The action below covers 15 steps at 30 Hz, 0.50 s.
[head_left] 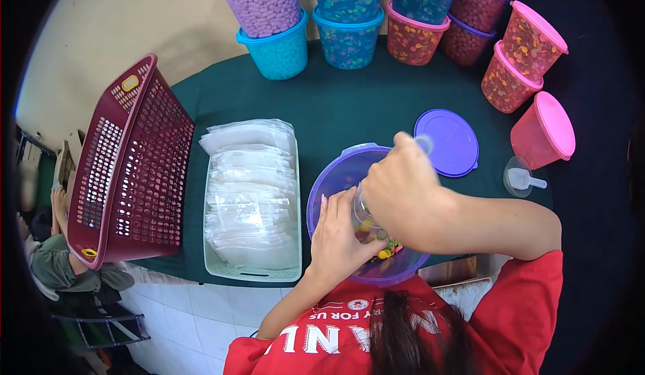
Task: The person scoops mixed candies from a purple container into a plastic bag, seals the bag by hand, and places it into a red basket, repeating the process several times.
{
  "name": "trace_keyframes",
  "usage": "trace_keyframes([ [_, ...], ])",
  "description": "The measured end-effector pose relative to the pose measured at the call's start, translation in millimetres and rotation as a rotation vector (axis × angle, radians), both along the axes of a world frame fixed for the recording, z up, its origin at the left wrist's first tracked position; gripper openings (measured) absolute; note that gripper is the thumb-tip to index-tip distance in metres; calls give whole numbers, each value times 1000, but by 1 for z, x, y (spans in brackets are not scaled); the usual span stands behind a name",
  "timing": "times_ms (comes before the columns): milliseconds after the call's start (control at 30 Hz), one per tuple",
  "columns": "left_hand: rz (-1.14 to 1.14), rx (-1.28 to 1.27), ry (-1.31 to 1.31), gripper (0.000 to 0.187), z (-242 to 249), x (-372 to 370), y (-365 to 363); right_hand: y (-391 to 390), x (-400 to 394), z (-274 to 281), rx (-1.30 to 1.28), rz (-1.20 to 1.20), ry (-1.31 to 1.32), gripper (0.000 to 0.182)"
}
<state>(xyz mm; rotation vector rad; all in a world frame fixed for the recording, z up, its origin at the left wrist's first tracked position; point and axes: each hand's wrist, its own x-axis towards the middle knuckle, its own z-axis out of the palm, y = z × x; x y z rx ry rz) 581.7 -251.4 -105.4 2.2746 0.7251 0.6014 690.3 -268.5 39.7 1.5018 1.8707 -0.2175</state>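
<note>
My left hand curves round a clear plastic cup inside the open purple tub. Small colourful pieces, yellow, green and red, show in the cup and beside it in the tub. My right hand is closed in a fist right over the cup, slightly blurred. A see-through rounded end sticks out at its far side; the rest of what it grips is hidden by the fingers. A purple lid lies flat just beyond the tub.
A pale green basket of clear plastic bags stands at left, beside a maroon perforated basket. Stacked lidded tubs line the back. At right are a pink tub and a clear cup with a white scoop. A person sits far left.
</note>
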Motion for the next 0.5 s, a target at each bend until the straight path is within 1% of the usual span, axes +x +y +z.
trace_keyframes([
  [33, 14, -11, -21, 82, 0, 0, 0, -4, 2, 4, -6, 2, 2, 14],
  [167, 7, -6, -67, 86, 1, -1, 2, -28, 23, 8, 454, -96, 11, 11],
  [200, 11, -10, -63, 86, 2, -2, 2, -35, 30, 9, 448, -94, 15, 11],
  [267, 1, -31, -87, 87, 5, -1, 2, -47, 42, 10, 627, -41, 53, 11],
  [400, -36, -17, -144, 85, 4, -3, 6, -59, 53, 7, 633, -116, 82, 11],
  [467, -72, -48, -249, 84, 1, -5, 9, -60, 56, 2, 546, -155, 82, 13],
  [500, -111, -64, -258, 84, 1, -9, 11, -59, 57, -4, 546, -161, 87, 13],
])
